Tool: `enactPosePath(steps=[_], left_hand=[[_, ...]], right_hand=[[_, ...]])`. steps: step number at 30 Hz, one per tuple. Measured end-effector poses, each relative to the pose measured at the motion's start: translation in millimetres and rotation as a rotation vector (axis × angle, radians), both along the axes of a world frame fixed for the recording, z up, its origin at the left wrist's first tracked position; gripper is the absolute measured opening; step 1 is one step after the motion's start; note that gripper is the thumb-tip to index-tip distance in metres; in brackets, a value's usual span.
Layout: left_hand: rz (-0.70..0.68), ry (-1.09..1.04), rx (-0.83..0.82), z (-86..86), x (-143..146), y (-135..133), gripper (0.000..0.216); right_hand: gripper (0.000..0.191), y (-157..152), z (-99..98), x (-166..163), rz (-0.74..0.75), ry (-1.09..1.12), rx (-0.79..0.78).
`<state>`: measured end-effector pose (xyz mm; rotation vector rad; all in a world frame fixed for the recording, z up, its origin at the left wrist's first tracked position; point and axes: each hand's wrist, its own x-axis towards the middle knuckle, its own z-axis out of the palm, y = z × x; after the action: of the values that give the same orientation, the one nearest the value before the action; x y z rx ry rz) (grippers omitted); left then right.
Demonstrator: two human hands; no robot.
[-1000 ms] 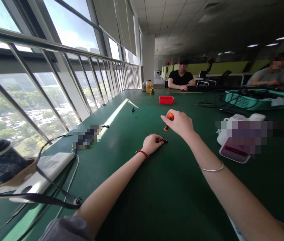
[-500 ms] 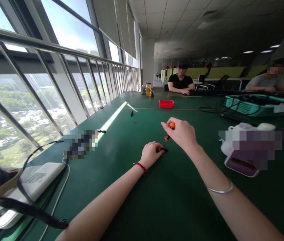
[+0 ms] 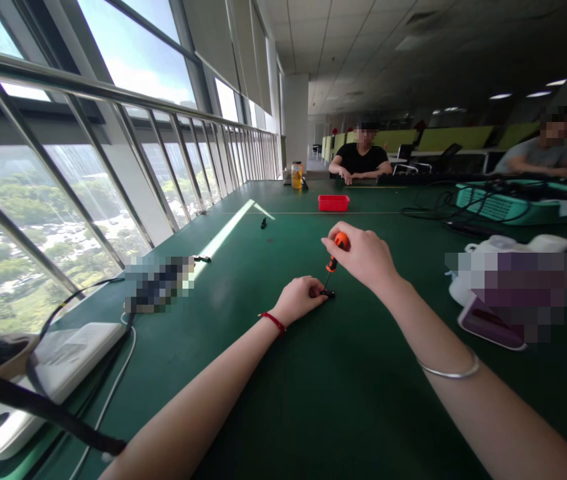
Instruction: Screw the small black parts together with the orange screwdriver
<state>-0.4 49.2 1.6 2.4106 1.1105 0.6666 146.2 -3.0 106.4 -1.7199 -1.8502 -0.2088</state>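
Observation:
My right hand [image 3: 363, 257] is closed round the orange handle of a small screwdriver [image 3: 335, 253], held nearly upright with its tip down. The tip rests on a small black part [image 3: 327, 293] lying on the green table [image 3: 313, 400]. My left hand [image 3: 301, 298] is curled on the table, its fingers pinching that black part from the left. A red cord circles my left wrist and a silver bangle my right forearm.
A red tray [image 3: 333, 202] and a yellow jar [image 3: 297, 175] stand farther back. Small black parts [image 3: 263, 223] lie mid-table. White devices with cables [image 3: 63, 360] sit at the left, a teal box [image 3: 513, 200] and white items at the right. Two people sit beyond.
The view shifted slightly. My right hand has turned on the screwdriver handle while the tip stays on the black part; my left hand keeps its hold.

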Motion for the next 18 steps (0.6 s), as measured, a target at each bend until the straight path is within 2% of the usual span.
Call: enactPosePath(steps=[2,9,13,16,18], left_hand=[[-0.02,0.007,0.018,-0.2,-1.0,0.8,0.015],[-0.028,-0.015,0.013,-0.1,-0.8,-0.4,0.013],[-0.02,0.001,0.007,0.3,0.0,-1.5,0.013],[-0.021,0.005,0.011,0.3,0.0,-1.6,0.013],[-0.029,0.001,0.024,0.2,-0.1,-1.5,0.012]], right_hand=[[0.02,-0.7,1.5,0.2,-0.004,0.013,-0.012],[0.032,-0.4,2.0,-0.6,0.005,0.002,-0.019],[0.023,0.0,1.5,-1.3,-0.013,-0.005,-0.009],[0.03,-0.6,2.2,-2.0,-0.007,0.017,-0.03],[0.027,-0.5,2.5,-1.8,0.004,0.026,-0.045]])
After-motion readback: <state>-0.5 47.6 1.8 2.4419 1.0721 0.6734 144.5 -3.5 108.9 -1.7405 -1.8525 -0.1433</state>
